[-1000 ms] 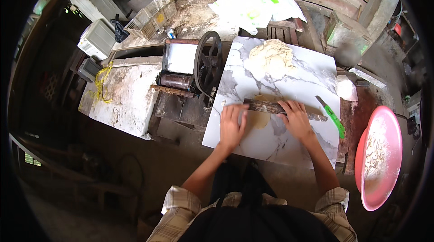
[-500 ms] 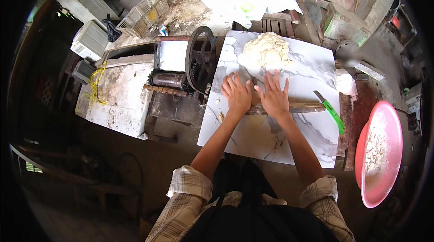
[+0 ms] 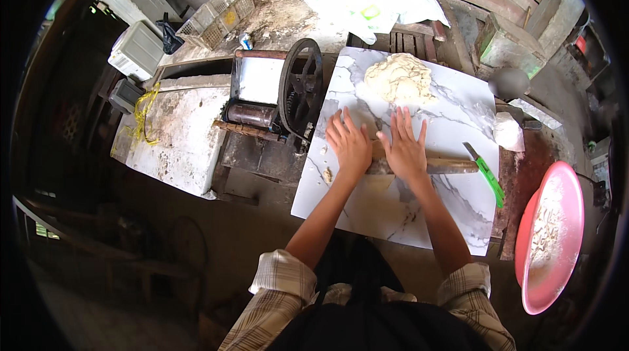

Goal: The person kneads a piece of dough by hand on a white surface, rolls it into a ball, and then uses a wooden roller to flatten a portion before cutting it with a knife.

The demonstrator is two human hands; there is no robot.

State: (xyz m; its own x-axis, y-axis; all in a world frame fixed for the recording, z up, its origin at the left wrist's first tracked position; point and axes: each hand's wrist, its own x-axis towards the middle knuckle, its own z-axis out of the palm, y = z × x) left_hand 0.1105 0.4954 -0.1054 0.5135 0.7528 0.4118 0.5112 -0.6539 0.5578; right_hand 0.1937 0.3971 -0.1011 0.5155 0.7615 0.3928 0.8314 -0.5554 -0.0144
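Right of the 2 hands, pink basin with floury scraps

Wooden rod, center frame: partly covered by left hand and right hand; left end hidden. Palms face down, undersides unseen. Round gray thing, upper right: blurred, kind unclear. Pale bits in pink basin, right: too small to identify. Small blue-and-white item, upper left of center: same. Plaid sleeves: cut by bottom edge. Lower-left shapes: lost in dark.
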